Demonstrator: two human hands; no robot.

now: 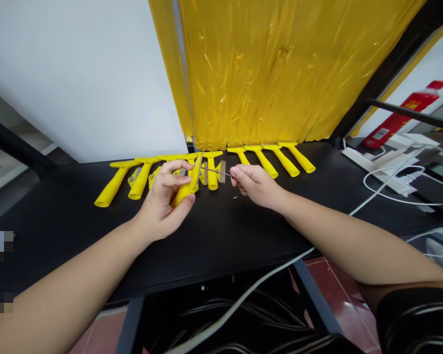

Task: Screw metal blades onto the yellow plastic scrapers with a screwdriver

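Note:
My left hand (170, 199) is closed around a yellow plastic T-shaped handle (195, 177), held tilted above the black table (206, 236). My right hand (256, 184) pinches a thin metal rod tool (219, 172), which looks like a hex key. Its far end reaches the head of the handle; the exact contact is too small to make out. A tiny screw (235, 197) lies on the table below my right fingers. Behind my hands, more yellow handles (112, 189) rest in a row, with small metal-plated yellow pieces (222, 172) among them.
Several other yellow handles (290, 160) lie at the back right. Yellow film (280, 73) and a white panel (84, 73) stand behind the table. At right are a red bottle (402, 118), a white power strip (376, 172) and loose cables. A white cable (258, 285) crosses the table's front edge.

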